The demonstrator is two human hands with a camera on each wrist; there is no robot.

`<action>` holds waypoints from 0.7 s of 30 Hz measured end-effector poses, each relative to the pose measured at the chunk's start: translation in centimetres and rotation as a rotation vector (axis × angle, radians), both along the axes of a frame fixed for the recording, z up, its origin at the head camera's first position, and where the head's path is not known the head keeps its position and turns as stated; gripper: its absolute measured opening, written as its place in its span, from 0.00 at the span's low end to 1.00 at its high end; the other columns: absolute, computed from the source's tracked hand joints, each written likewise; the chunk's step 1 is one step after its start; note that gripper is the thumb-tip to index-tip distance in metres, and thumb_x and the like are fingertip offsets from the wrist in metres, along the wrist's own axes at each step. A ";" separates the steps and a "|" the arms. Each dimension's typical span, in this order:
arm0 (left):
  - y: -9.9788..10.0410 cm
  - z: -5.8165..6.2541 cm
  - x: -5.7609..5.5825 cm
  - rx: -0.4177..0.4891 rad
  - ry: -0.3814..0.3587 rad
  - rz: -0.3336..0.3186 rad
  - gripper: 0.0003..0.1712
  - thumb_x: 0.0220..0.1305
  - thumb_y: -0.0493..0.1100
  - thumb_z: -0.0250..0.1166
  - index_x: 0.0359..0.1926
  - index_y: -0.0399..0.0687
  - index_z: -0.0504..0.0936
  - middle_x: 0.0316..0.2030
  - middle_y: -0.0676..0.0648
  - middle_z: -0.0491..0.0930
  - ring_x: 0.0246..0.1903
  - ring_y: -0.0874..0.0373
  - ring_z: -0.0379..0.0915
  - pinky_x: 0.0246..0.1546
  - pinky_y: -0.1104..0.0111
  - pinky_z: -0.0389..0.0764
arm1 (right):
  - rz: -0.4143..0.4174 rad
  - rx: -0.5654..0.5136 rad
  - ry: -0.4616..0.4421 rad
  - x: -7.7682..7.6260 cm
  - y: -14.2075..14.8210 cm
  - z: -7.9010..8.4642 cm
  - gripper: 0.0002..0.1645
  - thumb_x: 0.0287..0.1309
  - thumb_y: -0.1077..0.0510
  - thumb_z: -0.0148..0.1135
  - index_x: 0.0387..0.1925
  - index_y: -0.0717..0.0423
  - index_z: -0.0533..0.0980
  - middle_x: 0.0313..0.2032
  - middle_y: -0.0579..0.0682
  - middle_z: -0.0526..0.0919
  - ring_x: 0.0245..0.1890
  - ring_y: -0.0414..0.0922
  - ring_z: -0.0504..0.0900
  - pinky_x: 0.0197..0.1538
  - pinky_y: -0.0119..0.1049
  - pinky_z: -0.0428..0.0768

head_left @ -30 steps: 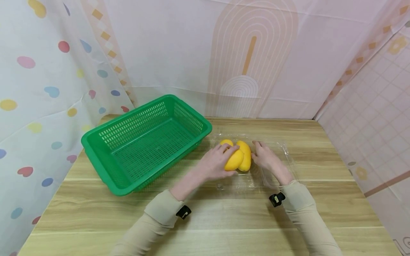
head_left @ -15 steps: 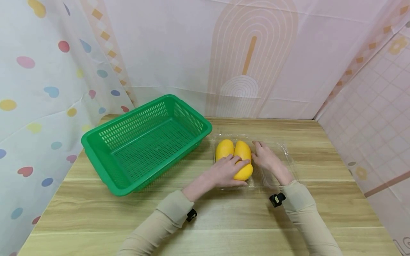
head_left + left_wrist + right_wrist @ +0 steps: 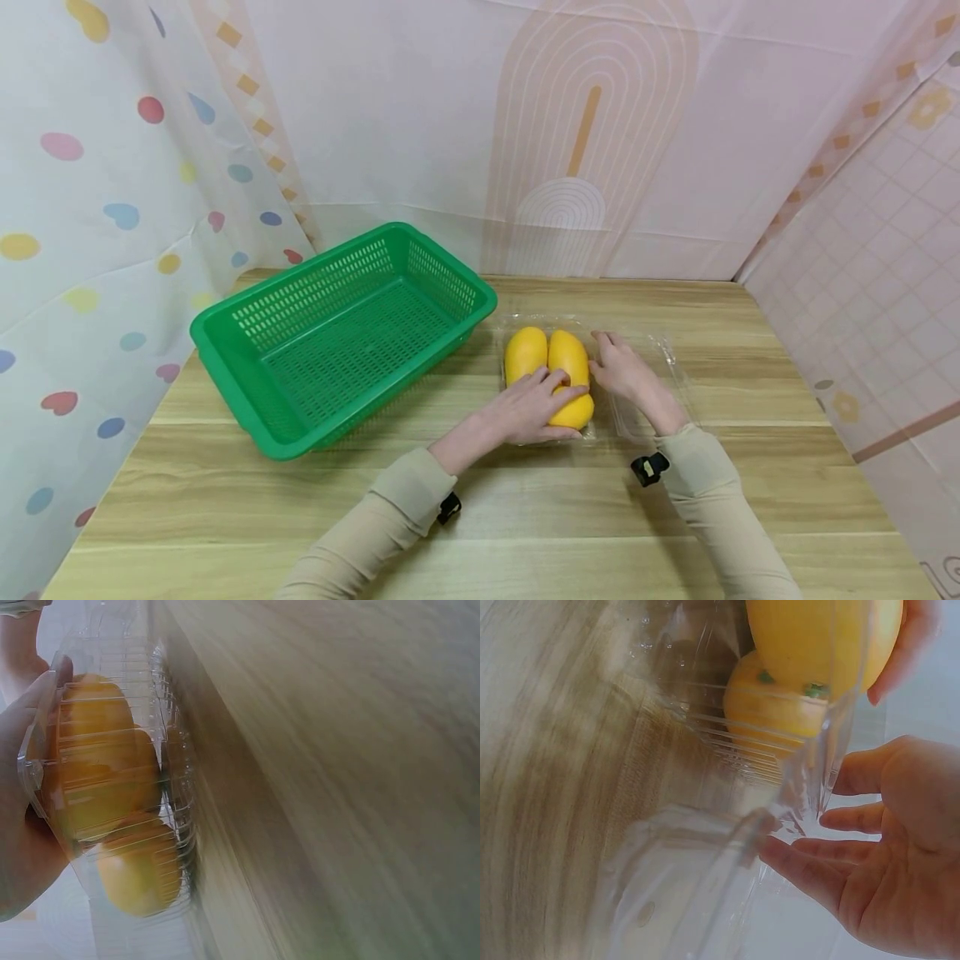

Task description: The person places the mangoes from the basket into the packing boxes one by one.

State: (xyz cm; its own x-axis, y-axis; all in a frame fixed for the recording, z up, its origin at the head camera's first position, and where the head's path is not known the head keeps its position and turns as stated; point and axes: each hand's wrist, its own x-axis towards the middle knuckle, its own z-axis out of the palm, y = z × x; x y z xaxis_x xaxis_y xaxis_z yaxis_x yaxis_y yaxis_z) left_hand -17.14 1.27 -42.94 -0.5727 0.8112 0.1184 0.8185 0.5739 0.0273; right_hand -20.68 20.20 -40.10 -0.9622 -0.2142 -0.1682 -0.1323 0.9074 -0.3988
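Note:
In the head view, my left hand point(image 3: 534, 406) grips a yellow mango point(image 3: 574, 410) at the near end of a clear plastic clamshell box point(image 3: 517, 435). Two more mangoes lie side by side behind it, a left one point(image 3: 527, 353) and a right one point(image 3: 568, 357). Through the box wall, the left wrist view shows a mango point(image 3: 97, 750) against my fingers. My right hand point(image 3: 628, 377) touches the box's right edge, where the lid point(image 3: 633, 421) folds out. The right wrist view shows its fingers point(image 3: 810, 874) fairly straight against that plastic edge.
A green slotted basket point(image 3: 360, 417) stands left of the box on the wooden table point(image 3: 525, 533), with nothing visible inside. Patterned cloth point(image 3: 420, 125) hangs behind the table and along both sides.
My left hand has moved the mango it holds toward me and slightly right, down to the box's near end, uncovering the mango at back left. My right hand stays at the box edge.

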 end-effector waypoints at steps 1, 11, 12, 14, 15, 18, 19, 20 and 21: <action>0.0 -0.1 0.0 -0.002 0.000 -0.002 0.35 0.61 0.69 0.45 0.63 0.57 0.65 0.51 0.50 0.68 0.43 0.57 0.64 0.40 0.71 0.70 | 0.000 -0.002 -0.001 0.0 0.0 0.0 0.33 0.64 0.58 0.47 0.65 0.69 0.53 0.64 0.70 0.57 0.62 0.65 0.62 0.60 0.57 0.65; -0.4 0.0 0.0 0.030 -0.029 0.011 0.27 0.65 0.62 0.46 0.58 0.56 0.70 0.50 0.53 0.70 0.44 0.57 0.65 0.40 0.69 0.71 | 0.003 -0.008 0.001 0.0 0.1 -0.1 0.33 0.64 0.58 0.47 0.65 0.69 0.53 0.63 0.70 0.57 0.61 0.64 0.63 0.60 0.56 0.66; -0.4 -0.1 0.0 0.043 -0.027 0.011 0.26 0.66 0.61 0.47 0.57 0.55 0.71 0.49 0.52 0.71 0.44 0.57 0.65 0.40 0.69 0.71 | 0.004 -0.008 0.002 0.0 0.0 0.0 0.33 0.64 0.58 0.47 0.65 0.69 0.53 0.64 0.71 0.57 0.61 0.65 0.63 0.60 0.56 0.66; -0.5 -0.1 0.0 0.070 -0.023 0.013 0.24 0.66 0.60 0.47 0.55 0.54 0.73 0.48 0.52 0.72 0.44 0.57 0.67 0.41 0.69 0.71 | 0.003 -0.007 0.001 0.0 0.0 0.0 0.33 0.64 0.57 0.47 0.65 0.69 0.53 0.64 0.70 0.56 0.62 0.64 0.62 0.60 0.56 0.65; -0.6 -0.1 0.0 0.088 -0.022 0.014 0.23 0.66 0.59 0.48 0.54 0.53 0.74 0.47 0.52 0.73 0.43 0.57 0.67 0.41 0.69 0.71 | 0.004 -0.005 0.000 0.1 0.0 0.0 0.33 0.64 0.57 0.47 0.65 0.68 0.53 0.64 0.70 0.56 0.62 0.65 0.62 0.60 0.57 0.65; -0.8 -0.2 0.0 0.147 -0.016 0.023 0.20 0.67 0.56 0.49 0.50 0.52 0.76 0.45 0.52 0.75 0.43 0.57 0.69 0.44 0.69 0.72 | 0.006 0.001 0.001 0.1 0.0 -0.1 0.33 0.64 0.57 0.47 0.66 0.68 0.52 0.64 0.70 0.56 0.62 0.65 0.62 0.60 0.57 0.65; -0.9 -0.2 -0.1 0.169 -0.016 0.028 0.19 0.67 0.55 0.50 0.50 0.51 0.77 0.45 0.51 0.75 0.43 0.57 0.69 0.44 0.68 0.72 | 0.006 0.003 0.002 0.1 0.0 -0.1 0.33 0.64 0.57 0.47 0.66 0.68 0.52 0.64 0.70 0.56 0.62 0.65 0.61 0.60 0.57 0.65; -1.0 -0.2 -0.1 0.191 -0.011 0.034 0.18 0.67 0.54 0.51 0.49 0.50 0.77 0.44 0.51 0.76 0.43 0.57 0.70 0.46 0.68 0.72 | 0.007 0.005 0.003 0.1 0.0 -0.1 0.33 0.64 0.57 0.47 0.66 0.68 0.52 0.64 0.70 0.56 0.62 0.65 0.61 0.61 0.57 0.64; -1.1 -0.3 -0.2 0.214 -0.003 0.042 0.17 0.67 0.53 0.51 0.48 0.49 0.77 0.44 0.51 0.76 0.43 0.57 0.70 0.47 0.68 0.72 | 0.006 0.005 0.003 0.1 0.1 -0.1 0.33 0.64 0.57 0.47 0.66 0.68 0.52 0.64 0.70 0.56 0.62 0.64 0.61 0.61 0.57 0.65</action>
State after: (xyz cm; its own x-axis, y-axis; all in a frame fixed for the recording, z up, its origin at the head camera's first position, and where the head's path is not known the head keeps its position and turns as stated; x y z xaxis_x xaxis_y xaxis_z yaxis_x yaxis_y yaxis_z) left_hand -17.36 0.13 -43.23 -0.6057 0.7433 0.2838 0.7940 0.5880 0.1546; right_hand -20.53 20.25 -40.23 -0.9614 -0.2195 -0.1661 -0.1394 0.9085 -0.3940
